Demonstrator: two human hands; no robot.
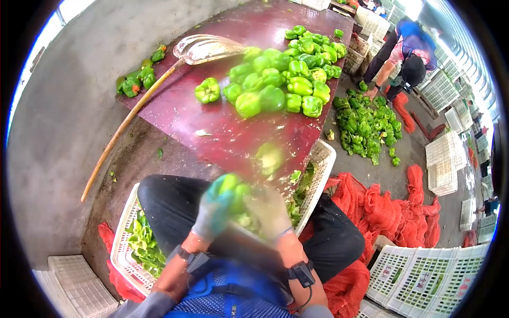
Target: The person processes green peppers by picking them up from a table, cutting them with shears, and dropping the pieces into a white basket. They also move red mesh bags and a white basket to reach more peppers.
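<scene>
My left hand [213, 211], in a grey and teal glove, is closed on a green bell pepper [232, 190] above my lap. Close beside it, my gloved right hand [268, 213] is smeared by motion and its fingers do not show clearly. A blurred pale-green pepper [269, 158] appears just beyond the hands, over the near edge of the dark red table [238, 135]. Farther up the table lies a large heap of green bell peppers [273, 79], with a single pepper [207, 90] to its left.
A long-handled wire scoop [209, 49] rests across the table's left side. White crates [124, 249] with green pieces flank my legs. Red mesh sacks [371, 212] lie to the right. Beyond them a person [411, 58] bends over a pepper pile [366, 124] on the floor.
</scene>
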